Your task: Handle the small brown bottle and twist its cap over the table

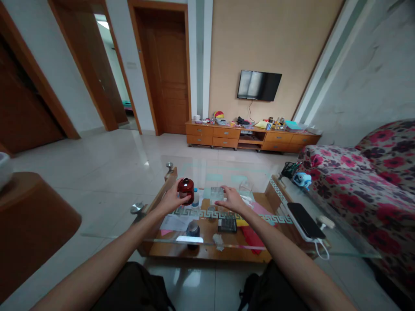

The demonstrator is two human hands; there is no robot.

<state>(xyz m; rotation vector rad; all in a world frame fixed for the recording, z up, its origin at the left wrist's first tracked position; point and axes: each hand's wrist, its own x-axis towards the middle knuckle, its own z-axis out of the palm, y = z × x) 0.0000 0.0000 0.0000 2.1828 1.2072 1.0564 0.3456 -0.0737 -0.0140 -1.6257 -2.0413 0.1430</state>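
Glass tabletop [350, 246]: left hand [170, 201] pinches amber jar [186, 192] over its left part; right hand [232, 199] curves beside clear container [215, 195], contact cannot be confirmed. Judged advisable: level wrist, firm grip, slow movement.

Black television [259, 86] on the wall above a wooden cabinet [279, 138], floral sofa [343, 172] alongside.

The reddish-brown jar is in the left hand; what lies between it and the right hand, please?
In the head view, a clear container lies there, close by the right hand; a blue-topped bottle shows nearer the jar.
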